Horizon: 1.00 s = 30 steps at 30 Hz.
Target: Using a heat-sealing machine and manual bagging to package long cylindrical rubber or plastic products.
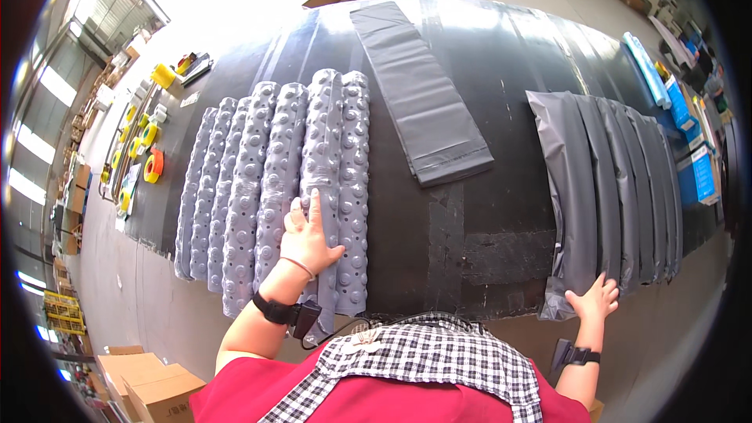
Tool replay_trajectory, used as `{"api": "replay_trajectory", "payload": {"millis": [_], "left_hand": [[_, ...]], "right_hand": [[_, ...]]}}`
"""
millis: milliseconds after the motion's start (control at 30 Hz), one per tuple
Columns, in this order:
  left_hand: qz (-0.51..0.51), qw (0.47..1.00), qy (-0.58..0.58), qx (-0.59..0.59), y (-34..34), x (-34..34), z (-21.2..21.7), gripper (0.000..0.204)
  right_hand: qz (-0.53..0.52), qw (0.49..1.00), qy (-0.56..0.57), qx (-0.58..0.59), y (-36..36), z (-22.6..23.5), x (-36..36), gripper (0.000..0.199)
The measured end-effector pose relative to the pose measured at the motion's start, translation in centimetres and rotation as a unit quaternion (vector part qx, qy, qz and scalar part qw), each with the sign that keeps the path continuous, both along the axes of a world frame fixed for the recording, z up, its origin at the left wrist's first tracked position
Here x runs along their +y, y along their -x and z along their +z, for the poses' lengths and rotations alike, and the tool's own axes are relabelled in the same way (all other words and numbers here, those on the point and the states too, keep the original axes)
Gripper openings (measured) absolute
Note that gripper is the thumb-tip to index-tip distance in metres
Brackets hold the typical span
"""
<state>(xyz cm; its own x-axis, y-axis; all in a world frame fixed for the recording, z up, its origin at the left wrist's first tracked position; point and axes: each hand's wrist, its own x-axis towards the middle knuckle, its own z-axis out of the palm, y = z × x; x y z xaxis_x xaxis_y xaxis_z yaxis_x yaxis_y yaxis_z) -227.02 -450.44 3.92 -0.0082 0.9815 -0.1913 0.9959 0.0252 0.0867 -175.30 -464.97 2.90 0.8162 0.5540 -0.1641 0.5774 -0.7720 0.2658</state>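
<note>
I see my left hand (308, 236) lying flat and open on the rightmost studded grey mat (338, 188), fingers stretched away from me and pressing on its bumpy surface, gripping nothing; that mat is a long folded bundle wrapped in clear film, running away from the hand toward the far side of the black bench (470, 227); to the left of the hand lie more studded mats (235, 196), side by side and touching, fanned out toward the bench's left edge; a black wrist strap (276, 310) sits on that forearm, with a cable trailing from it toward my chest.

My right hand (597, 298) rests open, fingers spread, on the near end of a stack of grey plastic mailer bags (611, 196); the fingertips touch the bottom edge of the stack, and nothing is clasped; the bags overlap one another like shingles and stretch away from the hand toward the bench's right side; a second black strap (576, 356) circles that wrist.

Between the two hands and farther out, a single long grey folded bag (419, 90) lies slanted on the bench, well apart from both hands; beyond the left hand, past the mats, rolls of yellow and orange tape (149, 153) sit along the left margin; blue packages (674, 94) lie beyond the right hand, at the bench's right edge; cardboard boxes (149, 388) stand on the floor below my left elbow.
</note>
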Motion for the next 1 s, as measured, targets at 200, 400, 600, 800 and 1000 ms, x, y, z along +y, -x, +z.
{"api": "replay_trajectory", "payload": {"millis": [200,400,600,800,1000], "left_hand": [[0.013,0.998,-0.029,-0.046,1.3,0.2,-1.3,0.126],[0.056,0.975,-0.065,-0.207,2.5,0.4,-0.8,0.121],[0.188,0.642,0.045,-0.742,5.8,-2.1,1.2,0.100],[0.118,0.620,-0.056,-0.774,9.3,-3.3,8.9,0.099],[0.082,0.782,-0.151,-0.599,17.6,1.7,11.6,0.103]], "right_hand": [[0.367,0.793,-0.276,0.402,11.2,-3.3,9.2,0.059],[0.430,0.660,-0.070,0.612,29.2,-11.5,17.1,0.098],[0.293,0.746,-0.150,0.580,38.1,-11.8,18.2,0.110],[0.198,0.727,-0.154,0.639,38.2,-11.5,19.9,0.102],[0.174,0.700,-0.130,0.680,35.4,-11.6,21.5,0.107]]}}
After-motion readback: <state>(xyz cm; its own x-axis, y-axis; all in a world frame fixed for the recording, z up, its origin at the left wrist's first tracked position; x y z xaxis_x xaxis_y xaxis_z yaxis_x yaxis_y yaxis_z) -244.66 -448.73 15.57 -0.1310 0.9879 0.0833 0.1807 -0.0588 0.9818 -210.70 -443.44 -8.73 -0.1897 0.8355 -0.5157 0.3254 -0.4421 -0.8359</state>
